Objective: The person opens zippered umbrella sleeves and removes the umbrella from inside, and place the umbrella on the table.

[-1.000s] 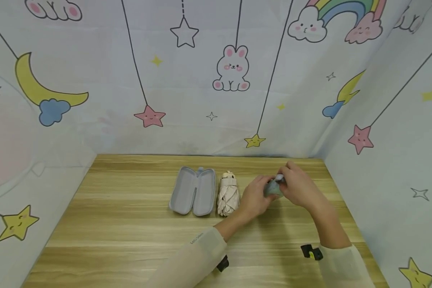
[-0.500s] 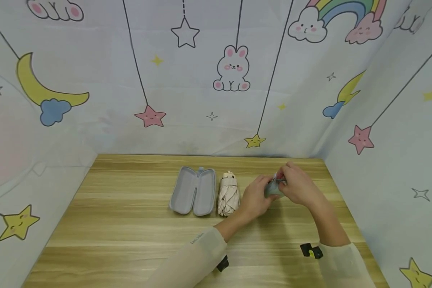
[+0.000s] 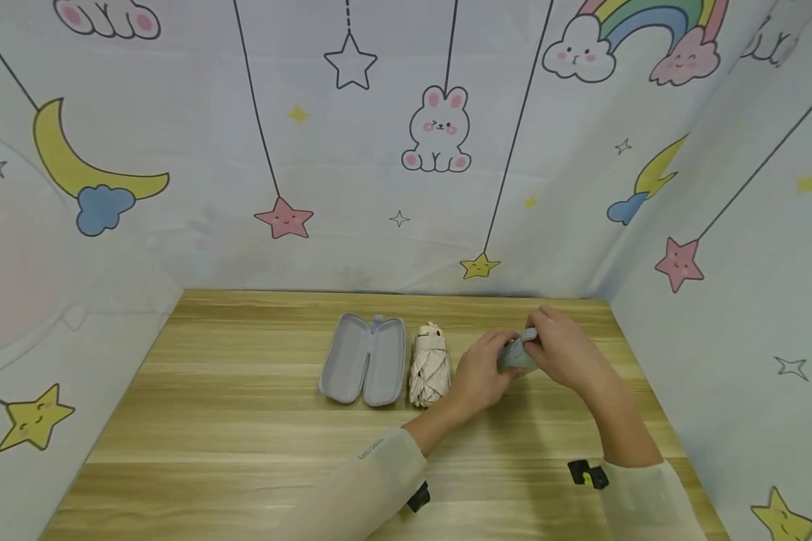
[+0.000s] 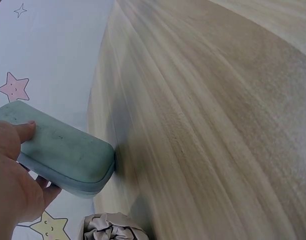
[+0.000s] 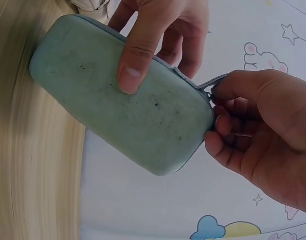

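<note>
A: What do the hands hold?

B: The left hand (image 3: 477, 372) grips the green case (image 5: 108, 95), tilted, right of the umbrella (image 3: 430, 370); the right hand (image 3: 563, 352) pinches its strap (image 5: 212, 82). Whether the case's lower end touches the table (image 3: 243, 458) is unclear.

A: Likely fault?

B: A hard pull against a loose left grip could twist it free.

A: Surroundings?

B: A grey case (image 3: 343, 368) lies open beside the umbrella on wood grain; printed curtains (image 3: 352, 165) stand behind.

Cannot read the lettering (image 3: 371, 448) at six o'clock, head view (far too small). Right wrist view: cannot follow the left hand (image 5: 158, 17) behind the case (image 5: 115, 110), nor the whole beige bundle (image 5: 95, 6), cropped at eleven o'clock.
</note>
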Demonstrator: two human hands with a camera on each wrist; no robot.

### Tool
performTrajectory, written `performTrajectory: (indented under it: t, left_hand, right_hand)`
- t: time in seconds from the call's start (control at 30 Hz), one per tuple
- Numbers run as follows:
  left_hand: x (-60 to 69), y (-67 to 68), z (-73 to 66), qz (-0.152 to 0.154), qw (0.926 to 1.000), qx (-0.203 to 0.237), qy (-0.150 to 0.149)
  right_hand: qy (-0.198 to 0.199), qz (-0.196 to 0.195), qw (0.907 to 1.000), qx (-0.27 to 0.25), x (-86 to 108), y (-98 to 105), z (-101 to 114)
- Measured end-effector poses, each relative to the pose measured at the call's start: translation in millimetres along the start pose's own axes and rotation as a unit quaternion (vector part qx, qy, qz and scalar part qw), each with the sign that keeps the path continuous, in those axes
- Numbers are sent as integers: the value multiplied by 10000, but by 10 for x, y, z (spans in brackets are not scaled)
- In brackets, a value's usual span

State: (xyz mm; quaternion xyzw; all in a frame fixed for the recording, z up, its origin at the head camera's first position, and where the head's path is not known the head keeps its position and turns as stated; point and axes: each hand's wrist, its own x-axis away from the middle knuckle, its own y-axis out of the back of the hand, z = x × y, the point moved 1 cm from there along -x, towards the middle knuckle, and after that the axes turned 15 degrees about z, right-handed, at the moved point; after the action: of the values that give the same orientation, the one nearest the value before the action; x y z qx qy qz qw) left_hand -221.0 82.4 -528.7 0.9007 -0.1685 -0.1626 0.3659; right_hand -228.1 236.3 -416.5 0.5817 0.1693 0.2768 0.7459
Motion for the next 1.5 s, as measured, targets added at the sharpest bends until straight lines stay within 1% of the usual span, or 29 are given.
performTrajectory:
  t: [0.23, 0.37, 0.47, 0.57, 0.73, 0.97, 1.13, 1.37, 1.5]
  left_hand:
    - [3, 5, 1, -101, 9999, 53, -68]
    - [-2, 9, 17, -160, 9998, 101, -63]
    - [-1, 14, 25, -149, 9997, 149, -77]
    - [0, 21, 25, -143, 9996, 227, -50]
    - [-3, 29, 29, -160, 9993, 338, 45]
    - [-11, 30, 32, -141, 9993, 351, 58]
    - [-11, 34, 35, -147, 9993, 345, -1]
    - [1, 43, 48, -127, 9994, 308, -47]
    - [-1, 42, 55, -21, 9999, 162, 17]
  right_hand:
    - [100, -232, 9996, -147, 23, -17, -80]
    - [40, -239, 9980, -578, 9, -35, -150]
    - [-88, -296, 9942, -1033, 0, -63, -213]
    - [-239, -435, 9884, -1432, -6, -93, -273]
    - [-374, -678, 9790, -1884, 0, -125, -347]
    - [-328, -947, 9722, -2118, 6, -151, -388]
    - [-349, -1019, 9668, -2316, 9, -167, -417]
    - [-329, -958, 9615, -2554, 16, -207, -446]
    - [-317, -898, 9598, -2641, 28, -231, -447]
